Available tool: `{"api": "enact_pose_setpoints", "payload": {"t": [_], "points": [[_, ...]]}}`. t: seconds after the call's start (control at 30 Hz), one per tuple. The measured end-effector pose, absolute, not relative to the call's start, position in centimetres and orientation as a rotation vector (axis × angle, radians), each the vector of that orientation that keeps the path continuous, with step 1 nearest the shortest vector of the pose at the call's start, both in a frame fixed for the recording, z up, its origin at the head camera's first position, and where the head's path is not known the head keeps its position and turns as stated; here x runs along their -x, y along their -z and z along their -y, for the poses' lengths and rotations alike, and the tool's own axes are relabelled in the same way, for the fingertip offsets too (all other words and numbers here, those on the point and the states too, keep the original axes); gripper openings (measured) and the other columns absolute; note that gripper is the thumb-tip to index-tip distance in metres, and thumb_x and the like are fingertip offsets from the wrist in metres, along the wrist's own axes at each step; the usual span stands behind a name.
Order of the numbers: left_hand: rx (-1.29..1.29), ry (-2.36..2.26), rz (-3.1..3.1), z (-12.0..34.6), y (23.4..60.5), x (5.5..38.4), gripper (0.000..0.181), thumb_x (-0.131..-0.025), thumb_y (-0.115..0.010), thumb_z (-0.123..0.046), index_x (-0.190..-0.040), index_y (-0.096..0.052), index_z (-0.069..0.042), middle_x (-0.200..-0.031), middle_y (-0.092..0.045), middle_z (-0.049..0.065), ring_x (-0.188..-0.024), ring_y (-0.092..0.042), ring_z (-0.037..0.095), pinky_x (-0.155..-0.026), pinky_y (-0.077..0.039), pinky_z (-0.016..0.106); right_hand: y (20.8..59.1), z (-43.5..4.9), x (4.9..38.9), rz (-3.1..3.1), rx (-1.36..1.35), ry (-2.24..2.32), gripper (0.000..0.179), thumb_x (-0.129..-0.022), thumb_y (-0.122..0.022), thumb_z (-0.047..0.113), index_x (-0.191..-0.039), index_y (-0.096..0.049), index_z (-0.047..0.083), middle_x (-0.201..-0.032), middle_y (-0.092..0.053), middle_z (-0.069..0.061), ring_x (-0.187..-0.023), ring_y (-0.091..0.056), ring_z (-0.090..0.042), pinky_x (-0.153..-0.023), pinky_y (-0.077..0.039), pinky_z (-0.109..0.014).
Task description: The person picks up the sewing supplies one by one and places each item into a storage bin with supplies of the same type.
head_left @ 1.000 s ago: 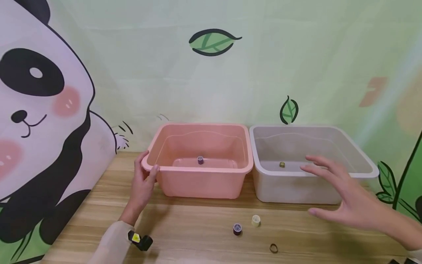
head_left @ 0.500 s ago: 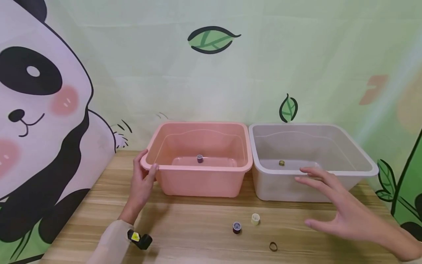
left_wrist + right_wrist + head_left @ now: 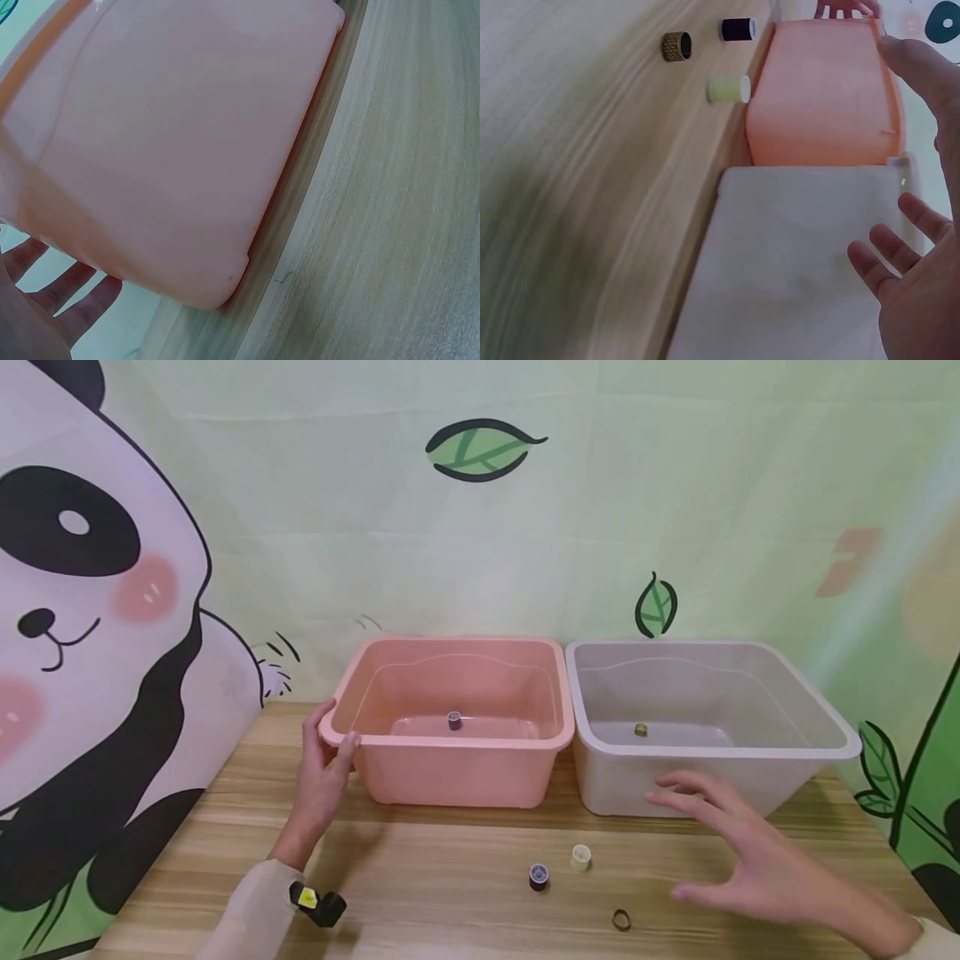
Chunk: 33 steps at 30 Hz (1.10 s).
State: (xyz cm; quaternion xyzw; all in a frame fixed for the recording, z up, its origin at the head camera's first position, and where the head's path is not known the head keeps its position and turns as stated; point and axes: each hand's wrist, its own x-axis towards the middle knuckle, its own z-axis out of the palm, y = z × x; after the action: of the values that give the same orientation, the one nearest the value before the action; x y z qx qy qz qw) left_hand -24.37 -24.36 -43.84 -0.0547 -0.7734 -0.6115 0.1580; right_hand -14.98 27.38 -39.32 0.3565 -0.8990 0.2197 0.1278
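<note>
And it's the left hand (image 3: 322,783) gripping the pink tub (image 3: 459,774) mid-frame, while the right hand (image 3: 761,860), spread lower right, partly hides the grey tub (image 3: 621,785).

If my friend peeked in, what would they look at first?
Probably the big panda on the backdrop, at the left. Next, the pink tub, gripped at its rim by the left hand, with a grey tub beside it. Then two tiny spools on the table in front.

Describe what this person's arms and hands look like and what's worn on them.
The left hand and right hand are bare. The left sleeve is pale off-white; near its cuff sits a small black device with a yellow patch. The right sleeve, barely in view, is also pale.
</note>
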Motion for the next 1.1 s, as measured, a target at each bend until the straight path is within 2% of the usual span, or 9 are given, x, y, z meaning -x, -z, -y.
{"api": "enact_pose_setpoints", "payload": {"t": [0.13,0.4,0.53,0.9,1.1], "points": [[0.154,1.748,2.212,24.4,43.9,24.4,0.065,-0.106,-0.056,-0.038,-0.16,-0.019,-0.036,-0.163,-0.031,0.003,-0.139,-0.045,0.036,-0.09,-0.052,0.017,40.1,-26.9,15.2,2.658,-1.034,-0.656,0.093,-0.071,-0.093,0.047,-0.151,-0.049,0.032,-0.155,-0.041,0.003,-0.139,-0.037,-0.014,-0.097,-0.051,-0.046],[0.167,1.75,2.197,24.5,44.1,24.5,0.064,-0.107,-0.056,-0.036,-0.16,-0.02,-0.034,-0.163,-0.032,0.004,-0.138,-0.045,0.038,-0.088,-0.053,0.017,42.0,-26.3,15.5,2.67,-1.08,-0.717,0.089,-0.071,-0.094,0.044,-0.148,-0.051,0.034,-0.152,-0.043,0.003,-0.135,-0.041,-0.016,-0.095,-0.052,-0.05],[0.17,1.75,2.194,24.5,44.1,24.5,0.064,-0.107,-0.056,-0.035,-0.16,-0.02,-0.033,-0.163,-0.033,0.005,-0.137,-0.045,0.039,-0.088,-0.053,0.016,43.0,-26.1,15.8,2.64,-1.123,-0.721,0.089,-0.069,-0.095,0.044,-0.147,-0.053,0.031,-0.151,-0.046,0.001,-0.134,-0.043,-0.017,-0.097,-0.051,-0.045],[0.151,1.728,2.224,24.4,43.8,24.4,0.065,-0.106,-0.056,-0.038,-0.16,-0.019,-0.036,-0.163,-0.032,0.003,-0.138,-0.046,0.036,-0.088,-0.052,0.016,44.7,-25.6,16.1,2.669,-1.144,-0.757,0.083,-0.068,-0.095,0.043,-0.141,-0.056,0.032,-0.152,-0.046,-0.002,-0.138,-0.041,-0.02,-0.097,-0.051,-0.056],[0.161,1.742,2.21,24.4,44.0,24.5,0.065,-0.106,-0.056,-0.036,-0.16,-0.019,-0.035,-0.162,-0.033,0.005,-0.136,-0.046,0.037,-0.087,-0.053,0.016,45.7,-25.3,16.2,2.703,-1.156,-0.754,0.076,-0.069,-0.094,0.045,-0.135,-0.058,0.036,-0.155,-0.044,-0.001,-0.139,-0.043,-0.022,-0.097,-0.051,-0.054]]}}
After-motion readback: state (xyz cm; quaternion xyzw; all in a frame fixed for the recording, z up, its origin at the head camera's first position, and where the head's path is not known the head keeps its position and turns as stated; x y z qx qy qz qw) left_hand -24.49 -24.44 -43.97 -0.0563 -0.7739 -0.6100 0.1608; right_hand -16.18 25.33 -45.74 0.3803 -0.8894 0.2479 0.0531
